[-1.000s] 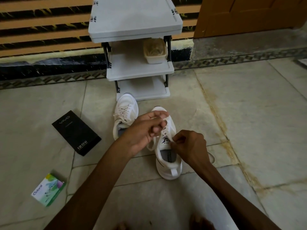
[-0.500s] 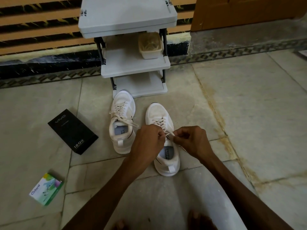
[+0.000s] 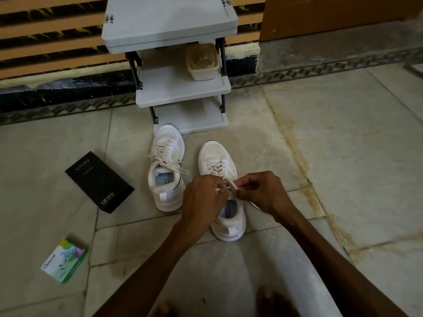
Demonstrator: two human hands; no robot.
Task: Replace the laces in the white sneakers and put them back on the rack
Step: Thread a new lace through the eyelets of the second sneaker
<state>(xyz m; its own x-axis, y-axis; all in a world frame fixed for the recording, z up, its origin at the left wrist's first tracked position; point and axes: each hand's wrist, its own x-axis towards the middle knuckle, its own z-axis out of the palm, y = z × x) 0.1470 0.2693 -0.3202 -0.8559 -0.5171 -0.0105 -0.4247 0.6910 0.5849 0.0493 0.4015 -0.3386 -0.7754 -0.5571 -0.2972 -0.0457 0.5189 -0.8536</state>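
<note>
Two white sneakers stand side by side on the stone floor, toes toward the rack. The left sneaker (image 3: 166,167) is laced, with loose lace ends draped over its sides. Over the tongue of the right sneaker (image 3: 219,177), my left hand (image 3: 203,197) pinches a white lace (image 3: 231,184) end. My right hand (image 3: 261,191) pinches the same lace just to the right. The grey shoe rack (image 3: 183,88) stands right behind the sneakers against the wall.
A plastic tub (image 3: 202,61) sits on the rack's middle shelf. A black phone box (image 3: 99,181) lies left of the sneakers, and a small green-and-white box (image 3: 64,260) lies nearer me at the left. My toes (image 3: 263,296) show at the bottom edge.
My left hand dropped from the sneaker's toe area to the tongue, close to my right hand. Both now pinch the lace close together. The camera view shifted slightly.
</note>
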